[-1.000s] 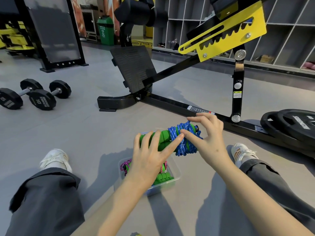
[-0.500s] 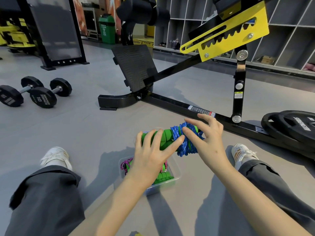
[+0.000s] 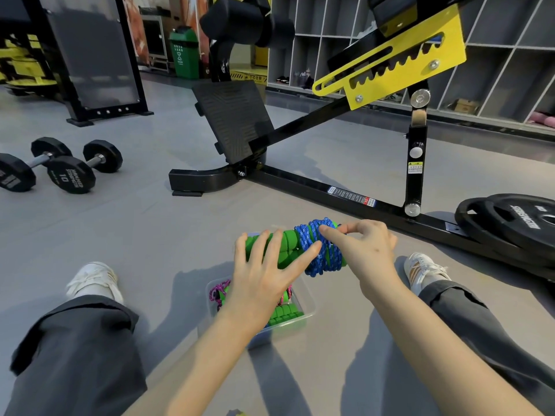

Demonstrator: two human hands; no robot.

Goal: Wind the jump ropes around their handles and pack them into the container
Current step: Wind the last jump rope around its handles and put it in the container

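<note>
A jump rope bundle, two green foam handles (image 3: 288, 240) with blue speckled rope (image 3: 322, 255) coiled round their right half, hangs level above the container. My left hand (image 3: 264, 271) grips the handles from the near side, its thumb reaching onto the blue coils. At the bundle's right end my right hand (image 3: 365, 249) pinches the coils with thumb and fingers. Below sits a clear plastic container (image 3: 306, 310) on the floor between my legs. It holds another green-handled rope (image 3: 285, 315) with pink cord (image 3: 216, 292), partly hidden by my left hand.
A black and yellow bench frame (image 3: 330, 190) runs across the floor just beyond the hands. Stacked weight plates (image 3: 516, 223) lie at the right, dumbbells (image 3: 69, 172) at the left. My shoes (image 3: 93, 280) and dark trouser legs flank the container.
The bundle stays above the container, hardly shifted. My right fingers have slid a little along the blue coils at its right end.
</note>
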